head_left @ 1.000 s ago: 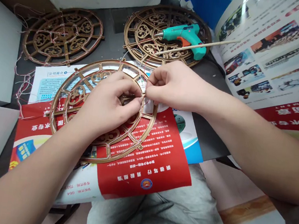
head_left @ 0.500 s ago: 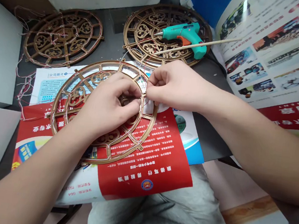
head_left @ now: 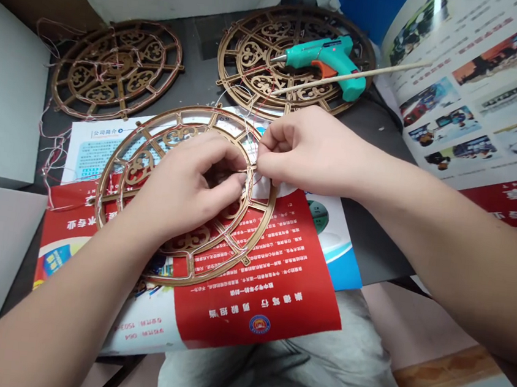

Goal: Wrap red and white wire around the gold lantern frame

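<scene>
A round brown openwork frame [head_left: 193, 266] with scroll ornaments lies tilted over the printed sheets, thin wires running along its rings. My left hand [head_left: 195, 181] rests across its middle, thumb and forefinger pinched at the inner ring on a thin wire. Close beside it, my right hand [head_left: 309, 152] is closed in a pinch on thin wire too, just above the frame's right side. Pale and red wires [head_left: 249, 103] rise behind the fingertips toward the back. The exact grip points are partly hidden by the fingers.
Behind lie two more wired round frames, one at left [head_left: 117, 71] and one at right [head_left: 252, 30]. A teal glue gun [head_left: 321, 58] and a thin wooden stick [head_left: 344, 78] rest on the right one. Red printed sheets [head_left: 268, 281] lie underneath; a large curved poster [head_left: 475, 105] stands at right.
The whole view has shifted slightly, so everything sits a little further right. Both hands keep their pinches at nearly the same spot on the frame.
</scene>
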### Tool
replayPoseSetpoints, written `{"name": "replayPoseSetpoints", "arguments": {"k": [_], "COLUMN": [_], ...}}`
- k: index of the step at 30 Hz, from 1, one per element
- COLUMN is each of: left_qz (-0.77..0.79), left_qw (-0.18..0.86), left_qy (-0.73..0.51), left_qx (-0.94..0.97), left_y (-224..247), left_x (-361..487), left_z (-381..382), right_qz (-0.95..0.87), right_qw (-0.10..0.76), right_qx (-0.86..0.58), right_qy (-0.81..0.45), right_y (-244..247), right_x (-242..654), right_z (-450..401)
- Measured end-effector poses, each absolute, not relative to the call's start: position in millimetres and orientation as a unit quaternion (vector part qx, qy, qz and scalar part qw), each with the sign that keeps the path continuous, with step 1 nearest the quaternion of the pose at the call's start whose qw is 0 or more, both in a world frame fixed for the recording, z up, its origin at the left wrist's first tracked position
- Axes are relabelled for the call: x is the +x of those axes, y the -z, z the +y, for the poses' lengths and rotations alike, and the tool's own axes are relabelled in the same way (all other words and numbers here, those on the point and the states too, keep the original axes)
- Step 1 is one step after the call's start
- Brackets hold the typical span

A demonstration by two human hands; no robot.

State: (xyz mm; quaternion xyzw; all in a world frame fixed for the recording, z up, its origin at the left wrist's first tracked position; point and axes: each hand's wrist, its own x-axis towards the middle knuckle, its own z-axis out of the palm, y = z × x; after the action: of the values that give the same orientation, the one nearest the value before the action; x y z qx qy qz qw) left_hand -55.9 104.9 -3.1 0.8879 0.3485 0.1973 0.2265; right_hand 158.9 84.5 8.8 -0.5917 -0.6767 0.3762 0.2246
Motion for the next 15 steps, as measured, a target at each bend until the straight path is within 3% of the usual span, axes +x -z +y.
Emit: {"name": "replayPoseSetpoints", "arguments": {"k": [15], "left_qz": [0.377], "left_qw": [0.294], "left_qy": [-0.234], "left_qx": [0.847], "left_y": [9.6], "left_x": [-48.6], "left_z": [107.4], "right_qz": [-0.665], "right_qw": [0.257], "right_qx": [-0.577], "right_qy": [-0.400], "right_y": [-6.7], "right_x": [158.6], "right_z": [84.2]}}
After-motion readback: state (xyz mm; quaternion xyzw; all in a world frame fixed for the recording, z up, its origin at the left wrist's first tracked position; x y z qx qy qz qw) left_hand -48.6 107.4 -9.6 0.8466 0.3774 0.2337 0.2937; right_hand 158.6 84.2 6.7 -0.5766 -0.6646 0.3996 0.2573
